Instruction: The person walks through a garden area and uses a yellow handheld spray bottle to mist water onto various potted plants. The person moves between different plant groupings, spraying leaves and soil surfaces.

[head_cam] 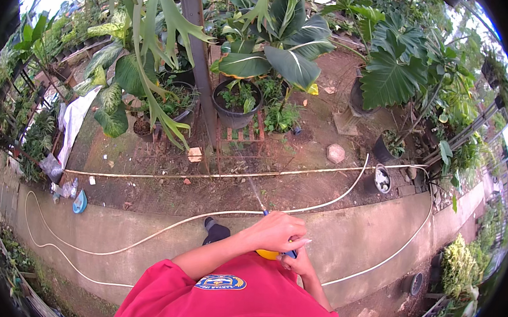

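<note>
My left hand (275, 230) curls over the top of a hand sprayer, whose blue nozzle (266, 213) sticks out beyond it. A thin jet of liquid (255, 190) leaves the nozzle toward the soil and potted plants ahead. Lower and to the right, my right hand (298, 259) grips the same sprayer by a blue part (291, 253), beside its yellow body (267, 254). My hands hide most of the sprayer. In the jet's direction stands a large-leaved plant (291, 42) in a black pot (237, 104).
A pale hose (160, 236) loops across the concrete path (112, 226). A long thin pipe (244, 174) lies on the soil. A metal post (199, 57) rises ahead, with hanging fern fronds (163, 90) beside it. A black bucket (381, 180) and blue basin (80, 201) stand at the path's edge.
</note>
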`<state>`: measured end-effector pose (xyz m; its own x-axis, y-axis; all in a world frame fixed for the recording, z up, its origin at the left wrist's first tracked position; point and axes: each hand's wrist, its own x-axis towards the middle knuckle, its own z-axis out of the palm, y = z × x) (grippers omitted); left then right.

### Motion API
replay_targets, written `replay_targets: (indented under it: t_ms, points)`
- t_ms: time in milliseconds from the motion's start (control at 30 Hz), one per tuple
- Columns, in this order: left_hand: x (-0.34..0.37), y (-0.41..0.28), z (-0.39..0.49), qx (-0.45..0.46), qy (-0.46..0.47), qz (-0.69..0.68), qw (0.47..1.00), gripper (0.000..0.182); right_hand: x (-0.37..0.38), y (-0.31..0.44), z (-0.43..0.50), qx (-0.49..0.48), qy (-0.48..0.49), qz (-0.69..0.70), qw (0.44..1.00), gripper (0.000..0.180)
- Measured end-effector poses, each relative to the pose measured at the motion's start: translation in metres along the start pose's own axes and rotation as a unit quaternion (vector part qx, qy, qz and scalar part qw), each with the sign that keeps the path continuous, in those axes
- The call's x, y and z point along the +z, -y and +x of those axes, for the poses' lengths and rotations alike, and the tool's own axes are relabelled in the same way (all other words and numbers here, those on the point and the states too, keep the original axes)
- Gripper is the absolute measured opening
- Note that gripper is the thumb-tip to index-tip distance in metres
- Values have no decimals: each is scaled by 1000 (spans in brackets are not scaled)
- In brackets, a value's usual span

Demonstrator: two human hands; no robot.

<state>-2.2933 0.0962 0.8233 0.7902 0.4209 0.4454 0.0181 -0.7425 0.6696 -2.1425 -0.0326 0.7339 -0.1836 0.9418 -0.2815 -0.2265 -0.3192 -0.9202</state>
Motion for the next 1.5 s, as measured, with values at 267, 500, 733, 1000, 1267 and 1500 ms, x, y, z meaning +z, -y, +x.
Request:
replay_targets:
  t_ms: [267,500,733,1000,1267,1500]
  points:
    - [-9,-20,-14,13,-130,74,989,44,46,5,10,-26,-33,19,999,16]
    - [-38,-20,-35,-26,-208,144,967,51,96,12,38,-65,4,15,998,12]
    - [-74,-22,-62,-49,-266,178,946,47,119,4,68,-72,62,-35,995,38]
    - [-123,-3,-118,-92,-299,164,936,46,162,22,110,19,134,-92,987,46]
    - [-186,57,-222,-240,-314,113,912,33,277,-10,172,67,116,-75,988,63]
    - [-251,76,-306,-322,-226,153,907,22,373,-45,219,89,86,-36,992,57]
